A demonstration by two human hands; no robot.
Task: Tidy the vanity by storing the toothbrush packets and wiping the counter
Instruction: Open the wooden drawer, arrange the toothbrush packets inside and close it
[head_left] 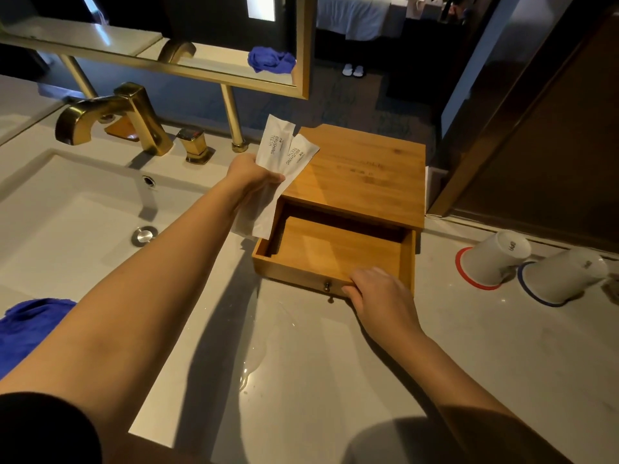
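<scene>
My left hand grips two white toothbrush packets printed "BRUSHING TEETH", held above the counter just left of a wooden box. The box's drawer is pulled out toward me and its inside looks bare. My right hand rests on the drawer's front edge beside its small knob, fingers curled over the rim. A blue cloth lies at the near left edge of the sink. A puddle of water shines on the pale counter.
A white sink basin with a gold faucet fills the left. Two upturned white cups stand on red and blue coasters at the right. A gold-framed mirror hangs behind; a dark door is at the far right.
</scene>
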